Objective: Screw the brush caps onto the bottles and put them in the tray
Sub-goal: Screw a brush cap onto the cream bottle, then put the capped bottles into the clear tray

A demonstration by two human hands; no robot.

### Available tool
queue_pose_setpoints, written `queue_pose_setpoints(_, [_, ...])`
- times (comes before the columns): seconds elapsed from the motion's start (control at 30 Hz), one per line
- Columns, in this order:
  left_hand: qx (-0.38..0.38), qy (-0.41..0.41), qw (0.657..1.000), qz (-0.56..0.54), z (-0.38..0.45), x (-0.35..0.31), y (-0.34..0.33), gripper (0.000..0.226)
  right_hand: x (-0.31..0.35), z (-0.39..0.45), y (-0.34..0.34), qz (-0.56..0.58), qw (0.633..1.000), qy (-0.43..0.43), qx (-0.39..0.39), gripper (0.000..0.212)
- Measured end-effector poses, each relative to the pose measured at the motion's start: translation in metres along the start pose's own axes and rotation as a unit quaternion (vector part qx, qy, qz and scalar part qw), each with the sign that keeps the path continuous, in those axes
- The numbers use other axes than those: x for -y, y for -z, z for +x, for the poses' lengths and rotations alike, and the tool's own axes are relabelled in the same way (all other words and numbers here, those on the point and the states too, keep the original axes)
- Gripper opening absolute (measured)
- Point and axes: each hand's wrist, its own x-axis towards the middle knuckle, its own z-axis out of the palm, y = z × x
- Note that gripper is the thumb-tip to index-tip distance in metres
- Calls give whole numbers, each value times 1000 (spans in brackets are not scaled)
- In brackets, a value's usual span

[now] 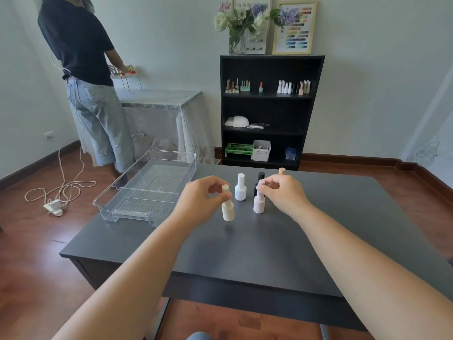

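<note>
Here, in the head view, your left hand (203, 195) pinched the cap of the cream bottle (228, 209), thumb and fingers curled round it, and the bottle hung tilted with its base just above the dark worktop (257, 253). Your right hand (284, 192) had its fingers closed on the cap of the pink bottle (259, 203), which stood upright on the worktop just beside that hand's fingertips. The two hands were held apart, each gripping its own bottle, with the white bottle (240, 187) standing capped between them and slightly beyond. A black bottle (259, 179) stood just behind your right hand's fingers, partly hidden by them. The top of a peach bottle (282, 170) showed beyond your right hand; the rest of it was hidden. The clear tray (147, 185) lay on the worktop beyond and to the left of your left hand, near it but not touching, and no bottle sat in it. Well beyond both hands a black shelf unit (269, 111) stood against the wall, with small bottles on its upper shelf. Far off past your left hand, another person (85, 69) in a dark top and jeans stood facing a cloth-covered table (159, 101), and a cable (61, 190) lay coiled on the floor.
</note>
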Motion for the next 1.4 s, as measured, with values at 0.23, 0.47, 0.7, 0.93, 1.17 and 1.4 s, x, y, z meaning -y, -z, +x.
queue_pose_setpoints(0.23, [145, 85, 979, -114, 43, 13, 86, 20, 37, 5, -8, -42, 997, 56, 26, 18])
queue_pose_setpoints(0.47, [50, 97, 991, -81, 93, 38, 142, 19, 102, 34, -33, 38, 993, 110, 37, 15])
queue_pose_setpoints(0.7, [2, 126, 991, 44, 138, 91, 157, 14, 149, 91, -99, 53, 990, 122, 52, 13])
queue_pose_setpoints(0.93, [-19, 92, 987, 129, 179, 130, 146, 24, 151, 141, -167, -24, 995, 93, 41, 12])
queue_pose_setpoints(1.17, [-14, 75, 982, 175, 209, 165, 139, 28, 141, 176, -220, -80, 994, 74, 32, 11])
queue_pose_setpoints(1.4, [-37, 17, 967, 250, 217, 173, 142, 28, 143, 194, -244, -55, 997, 40, 37, 6])
